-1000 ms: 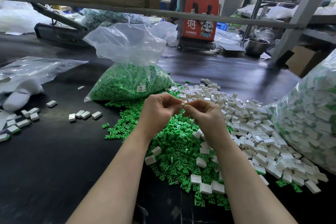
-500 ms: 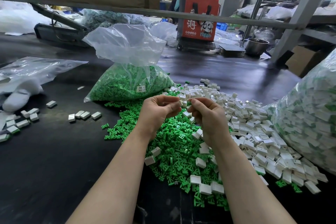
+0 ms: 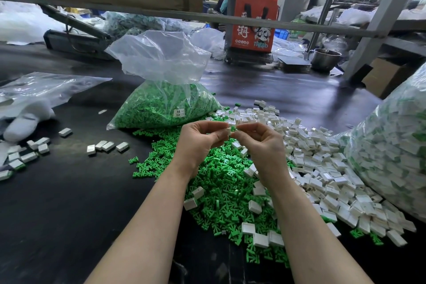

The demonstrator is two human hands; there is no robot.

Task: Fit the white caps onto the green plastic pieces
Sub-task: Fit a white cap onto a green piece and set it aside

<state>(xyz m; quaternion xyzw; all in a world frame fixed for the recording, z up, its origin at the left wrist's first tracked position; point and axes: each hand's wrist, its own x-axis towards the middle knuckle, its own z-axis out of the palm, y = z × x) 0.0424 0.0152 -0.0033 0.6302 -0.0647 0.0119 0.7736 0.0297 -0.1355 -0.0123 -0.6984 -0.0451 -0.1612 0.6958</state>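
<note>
My left hand [image 3: 200, 139] pinches a small white cap [image 3: 228, 131] between thumb and fingers, held above the piles. My right hand [image 3: 259, 143] meets it fingertip to fingertip and pinches a green plastic piece [image 3: 232, 128] that pokes out at the cap. Below both hands lies a heap of loose green pieces [image 3: 214, 180]. A heap of white caps [image 3: 322, 163] spreads to the right of it, with a few caps scattered on the green.
An open clear bag of green pieces [image 3: 166, 108] stands behind my hands. A big bag of assembled parts [image 3: 391, 157] fills the right edge. Finished pieces [image 3: 107, 145] lie on the black table [image 3: 69, 203] at left, beside a white glove [image 3: 23, 125]. A person sits far back.
Both hands have drawn slightly apart and risen a little; the white cap and green piece now show between the fingertips.
</note>
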